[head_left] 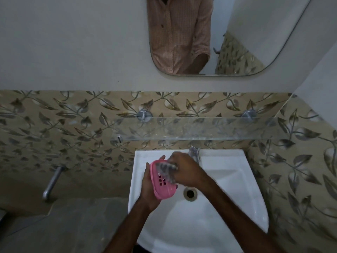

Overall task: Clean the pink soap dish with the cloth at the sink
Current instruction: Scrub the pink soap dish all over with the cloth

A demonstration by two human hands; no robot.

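Observation:
A pink soap dish (165,188) with slotted holes is held over the left side of the white sink (228,207). My left hand (148,192) grips the dish from below and from its left edge, fingertips showing past the far rim. My right hand (186,170) holds a grey patterned cloth (166,169) bunched under its fingers and presses it into the far half of the dish. The cloth is blurred and partly hidden by the hand.
The sink drain (190,193) lies just right of the dish. A chrome tap (194,153) stands at the sink's back edge. Above it runs a glass shelf (200,129), with a mirror (209,42) higher up. A second wall tap (52,181) sticks out at the left.

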